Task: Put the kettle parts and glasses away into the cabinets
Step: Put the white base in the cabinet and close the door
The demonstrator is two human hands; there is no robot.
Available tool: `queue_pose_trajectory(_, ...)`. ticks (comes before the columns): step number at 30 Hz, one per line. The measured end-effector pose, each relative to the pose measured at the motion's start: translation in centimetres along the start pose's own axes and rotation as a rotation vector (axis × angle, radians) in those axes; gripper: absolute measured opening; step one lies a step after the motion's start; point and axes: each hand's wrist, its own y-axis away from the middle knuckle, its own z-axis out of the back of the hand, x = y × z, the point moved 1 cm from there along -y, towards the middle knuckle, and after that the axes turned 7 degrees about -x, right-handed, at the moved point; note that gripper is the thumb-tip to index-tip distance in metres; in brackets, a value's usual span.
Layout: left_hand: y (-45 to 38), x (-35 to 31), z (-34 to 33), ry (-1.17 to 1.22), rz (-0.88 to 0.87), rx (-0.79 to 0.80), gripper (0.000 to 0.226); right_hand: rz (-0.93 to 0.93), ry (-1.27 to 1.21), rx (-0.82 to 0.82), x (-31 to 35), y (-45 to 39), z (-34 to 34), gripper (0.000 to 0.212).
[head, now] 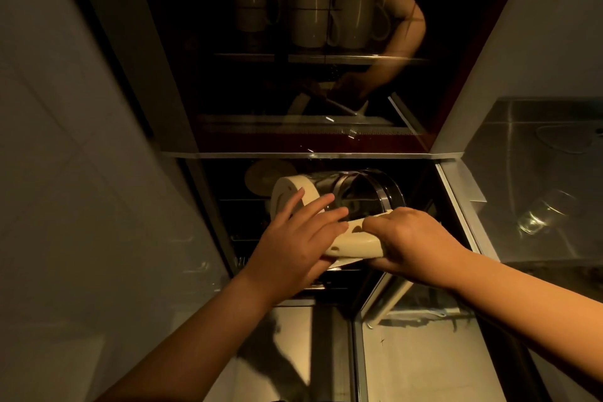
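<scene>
Head view, left to right: left hand (298, 238), fingers (321, 206) spread flat on the glass kettle (339, 199) lying sideways at the cabinet (326, 155) shelf's front edge; right hand (414, 240) wraps its handle (352, 240). Best slid in level, supported underneath; glass (543, 212) waits far right.

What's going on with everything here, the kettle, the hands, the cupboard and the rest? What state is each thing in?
kettle: tipped on its side, held at the cabinet opening.
right hand: grips the kettle's handle.
left hand: fingers straight, pressed against the kettle's body.
lower cabinet: open.
upper cabinet's glass door: closed.
mugs: upright on a shelf behind the glass.
glass: lying tilted, off to the right.
</scene>
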Motion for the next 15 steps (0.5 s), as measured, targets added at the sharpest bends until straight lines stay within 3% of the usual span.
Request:
queue_pose_trajectory(8,-1.1,0.5,0.3,0.088,0.002,0.05,0.038,0.13,0.099,-0.128,0.7,0.2,0.8,0.073)
queue_pose_trajectory(15,-1.6,0.6,0.1,0.19,0.049,0.179,0.038,0.238,0.151,-0.045,0.6,0.9,0.9,0.09)
